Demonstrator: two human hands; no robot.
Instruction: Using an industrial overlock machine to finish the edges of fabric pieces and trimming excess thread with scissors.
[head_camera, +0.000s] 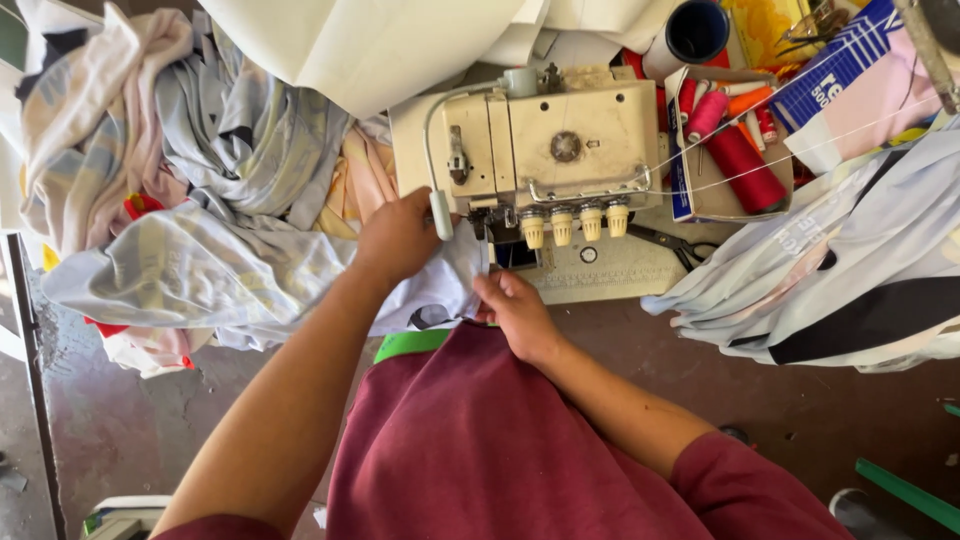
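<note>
Head view: both hands are on the pale fabric piece (455, 285) right at the cream overlock machine (545, 150). Left hand (398, 238) presses it down on the left, right hand (512, 305) pinches its near edge.

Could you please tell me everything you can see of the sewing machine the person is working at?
The sewing machine is a cream, boxy overlock type, its casing worn and stained. Four pale tension knobs line its front and thin threads run off to the right. It sits among heaped cloth. The left hand and right hand press pale fabric at its needle area.
</note>
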